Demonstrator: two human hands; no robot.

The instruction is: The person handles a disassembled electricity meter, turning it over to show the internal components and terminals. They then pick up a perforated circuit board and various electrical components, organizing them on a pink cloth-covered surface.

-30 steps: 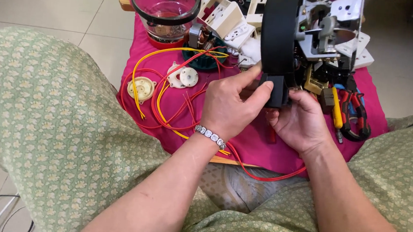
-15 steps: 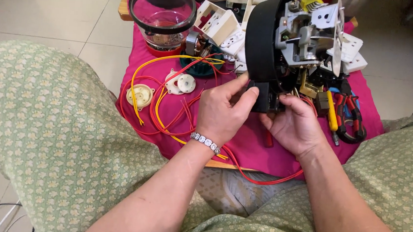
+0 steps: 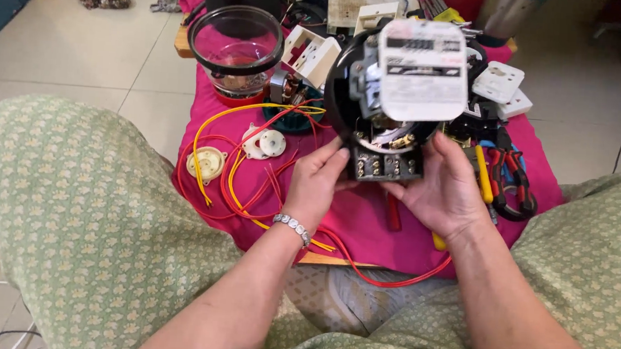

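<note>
A round black meter (image 3: pixel 396 93) is held upright between both hands above a pink cloth (image 3: pixel 365 222), its pale faceplate turned toward the camera. The left hand (image 3: pixel 317 186) is closed on the meter's lower left edge, with the thumb pressed beside the terminal block (image 3: pixel 387 165). The right hand (image 3: pixel 444 191) is closed on the lower right edge, its fingers curled behind the housing and the thumb laid along the block's right side. The terminal block is thus framed between the two thumbs, at the bottom of the meter.

A bead bracelet (image 3: pixel 292 228) is worn on the left wrist. Just left of the left hand, red wires (image 3: pixel 244 192) and yellow wires (image 3: pixel 215 135) are looped across the cloth, and two small round white parts (image 3: pixel 265 144) are lying among them; a cream disc (image 3: pixel 206 163) is lying further left. Beyond the left hand, a glass jar (image 3: pixel 238 49) is standing at the cloth's far edge, with a white socket box (image 3: pixel 312 51) beside it. Just right of the right hand, red-handled pliers (image 3: pixel 512 181) and a yellow-handled tool (image 3: pixel 482 172) are lying on the cloth. White switch plates (image 3: pixel 503 82) are seen behind the meter's right side. Below the grip, a red wire is trailing off the cloth's near edge.
</note>
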